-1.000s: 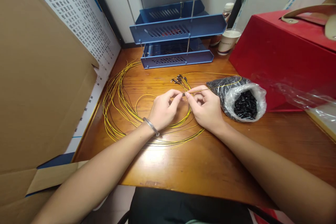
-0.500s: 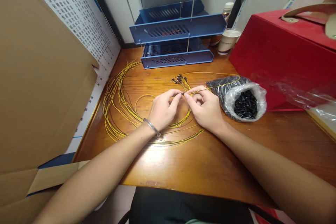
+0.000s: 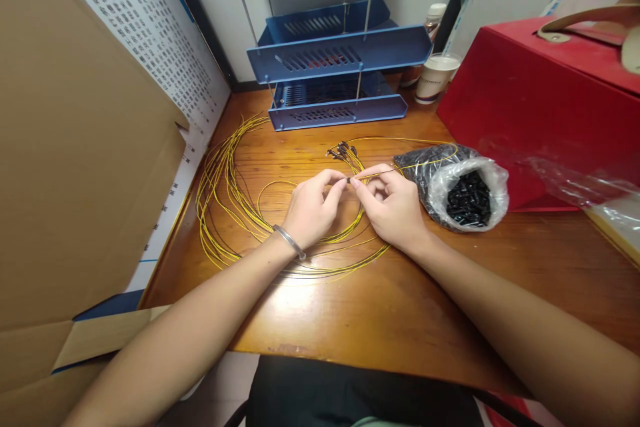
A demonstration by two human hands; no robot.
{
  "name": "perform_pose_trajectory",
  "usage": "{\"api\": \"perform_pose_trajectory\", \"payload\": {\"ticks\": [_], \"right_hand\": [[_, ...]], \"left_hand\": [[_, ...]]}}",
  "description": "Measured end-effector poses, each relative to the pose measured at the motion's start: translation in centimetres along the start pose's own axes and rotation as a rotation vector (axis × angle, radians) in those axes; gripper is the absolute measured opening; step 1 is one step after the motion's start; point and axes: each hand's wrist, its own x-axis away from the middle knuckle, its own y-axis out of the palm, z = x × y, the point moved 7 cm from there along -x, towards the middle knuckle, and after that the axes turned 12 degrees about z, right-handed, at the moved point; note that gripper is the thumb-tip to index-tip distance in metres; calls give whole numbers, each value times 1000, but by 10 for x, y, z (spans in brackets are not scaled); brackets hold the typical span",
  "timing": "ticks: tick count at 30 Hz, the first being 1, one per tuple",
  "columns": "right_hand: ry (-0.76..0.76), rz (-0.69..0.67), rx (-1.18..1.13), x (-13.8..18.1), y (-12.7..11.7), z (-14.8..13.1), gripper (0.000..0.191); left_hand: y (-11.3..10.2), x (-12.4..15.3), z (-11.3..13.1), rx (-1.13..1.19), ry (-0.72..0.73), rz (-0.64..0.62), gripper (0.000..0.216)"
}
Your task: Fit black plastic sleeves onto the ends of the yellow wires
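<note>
My left hand (image 3: 313, 208) and my right hand (image 3: 393, 205) meet fingertip to fingertip over the middle of the wooden desk (image 3: 400, 307). The left pinches a small black piece at the tip of a thin yellow wire (image 3: 430, 160), and the right pinches that wire just behind it. The wire runs right over a clear plastic bag of small black parts (image 3: 467, 197). A loose coil of several yellow wires (image 3: 225, 207) lies under and left of my hands. Their black-tipped ends (image 3: 343, 150) bunch just beyond my fingers.
A blue tiered letter tray (image 3: 333, 57) stands at the back of the desk, with a paper cup (image 3: 436, 79) beside it. A red box (image 3: 545, 107) fills the right side, clear plastic film (image 3: 585, 187) in front of it. Cardboard sheets (image 3: 75, 167) lean along the left.
My right fingertips have shifted slightly left toward the left hand along the wire. Otherwise nothing has moved.
</note>
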Motion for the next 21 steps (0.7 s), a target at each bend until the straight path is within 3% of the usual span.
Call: {"api": "perform_pose_trajectory", "payload": {"ticks": [21], "right_hand": [[3, -12, 6, -1, 2, 2, 9]], "left_hand": [[0, 1, 1, 53, -9, 2, 19]]}}
